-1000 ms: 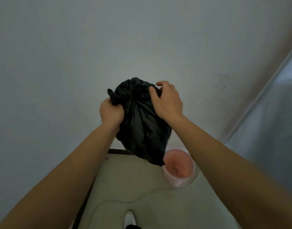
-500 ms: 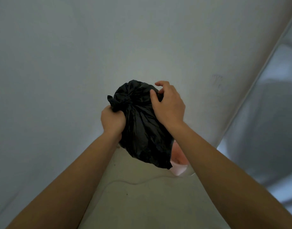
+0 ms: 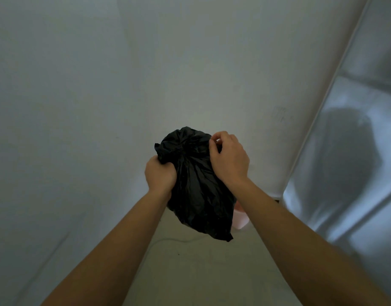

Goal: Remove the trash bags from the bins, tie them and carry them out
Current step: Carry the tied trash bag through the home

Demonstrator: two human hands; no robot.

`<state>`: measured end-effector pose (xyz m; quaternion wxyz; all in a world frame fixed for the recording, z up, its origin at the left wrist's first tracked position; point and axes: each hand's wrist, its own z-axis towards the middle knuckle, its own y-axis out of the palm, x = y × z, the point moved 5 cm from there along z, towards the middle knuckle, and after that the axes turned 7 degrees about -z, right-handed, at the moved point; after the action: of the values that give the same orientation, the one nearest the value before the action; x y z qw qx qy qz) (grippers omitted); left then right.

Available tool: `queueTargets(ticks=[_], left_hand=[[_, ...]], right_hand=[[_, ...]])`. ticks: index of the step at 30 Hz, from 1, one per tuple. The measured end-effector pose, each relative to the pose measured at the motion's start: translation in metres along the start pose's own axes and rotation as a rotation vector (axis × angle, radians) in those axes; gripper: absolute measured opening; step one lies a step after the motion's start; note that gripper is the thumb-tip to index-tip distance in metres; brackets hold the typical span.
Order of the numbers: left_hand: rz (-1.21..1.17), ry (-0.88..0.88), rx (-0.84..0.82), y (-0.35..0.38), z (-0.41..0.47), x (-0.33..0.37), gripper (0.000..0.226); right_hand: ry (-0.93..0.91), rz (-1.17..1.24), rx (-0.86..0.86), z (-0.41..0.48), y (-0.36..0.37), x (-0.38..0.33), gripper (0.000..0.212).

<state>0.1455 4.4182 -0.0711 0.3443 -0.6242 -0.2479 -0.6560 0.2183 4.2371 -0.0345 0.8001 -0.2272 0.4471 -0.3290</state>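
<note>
A small black trash bag (image 3: 196, 191) hangs in the air in front of me, its top gathered into a bunch. My left hand (image 3: 160, 174) grips the gathered plastic on the bag's left side in a fist. My right hand (image 3: 228, 159) pinches the bag's top on the right with curled fingers and thumb. Below and behind the bag, a pink bin (image 3: 241, 219) stands on the floor, mostly hidden by the bag and my right forearm.
A plain white wall (image 3: 123, 85) fills the view ahead. A reflective metal panel (image 3: 349, 151) with a dark shadow on it runs along the right. The pale floor (image 3: 201, 272) lies between my forearms.
The view has tilted up, so the bag and both hands sit lower in frame. The pink bin has slipped almost wholly behind the bag. My right fingers have curled tighter on the bag's top.
</note>
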Motion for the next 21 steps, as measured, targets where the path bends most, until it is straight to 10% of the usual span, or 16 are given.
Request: queueTargets(ticks=[13,21], left_hand=[[0.000,-0.009,0.096,-0.042,-0.123,0.017,0.027],[0.051,-0.062,0.483,-0.193,-0.249,-0.016,0.027]], right_hand=[[-0.037,0.092,-0.075,-0.082,-0.075,0.009,0.019],[-0.265,0.288,-0.346,-0.204,-0.053,-0.073,0.026]])
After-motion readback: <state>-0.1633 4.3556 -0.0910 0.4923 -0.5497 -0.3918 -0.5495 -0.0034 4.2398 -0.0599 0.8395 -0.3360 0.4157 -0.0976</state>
